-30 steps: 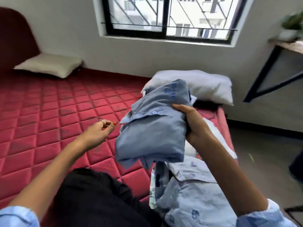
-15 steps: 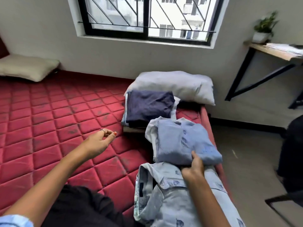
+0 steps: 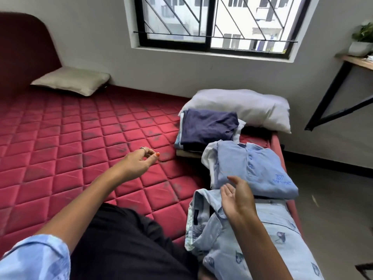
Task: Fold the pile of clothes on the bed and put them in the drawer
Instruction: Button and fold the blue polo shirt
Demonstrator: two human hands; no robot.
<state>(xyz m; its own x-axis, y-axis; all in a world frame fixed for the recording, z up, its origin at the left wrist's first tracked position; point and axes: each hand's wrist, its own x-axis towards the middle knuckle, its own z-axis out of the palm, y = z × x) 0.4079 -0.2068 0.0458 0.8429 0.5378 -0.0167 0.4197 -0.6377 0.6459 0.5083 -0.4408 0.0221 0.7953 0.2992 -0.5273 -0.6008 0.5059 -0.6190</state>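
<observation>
The folded blue shirt (image 3: 256,168) lies flat near the right edge of the bed (image 3: 80,142), collar and three buttons facing up, a small darker-blue logo on its near right corner. A white garment (image 3: 207,158) peeks out beneath its left side. Its near edge overlaps a pale blue printed shirt (image 3: 262,239), still loose and unfolded, which runs along the bed's right edge toward the camera. Just beyond the blue shirt sits a stack of folded clothes topped by a navy piece (image 3: 207,128), pressed against a white pillow (image 3: 242,108) at the far right corner. A beige pillow (image 3: 70,81) rests at the far left corner beside the headboard.

The right hand (image 3: 236,197) hovers just over the near edge of the blue shirt, palm turned up and leftward, fingers relaxed and spread, holding nothing. The left hand (image 3: 139,160) hangs above the middle of the mattress, fingers loosely curled, thumb close to the fingertips, a ring visible, nothing in it.

Half a second earlier the right hand was pressing down on the blue shirt's near edge; it has since lifted off and turned over. The shirt stays where it was set, and the left hand has barely shifted.
</observation>
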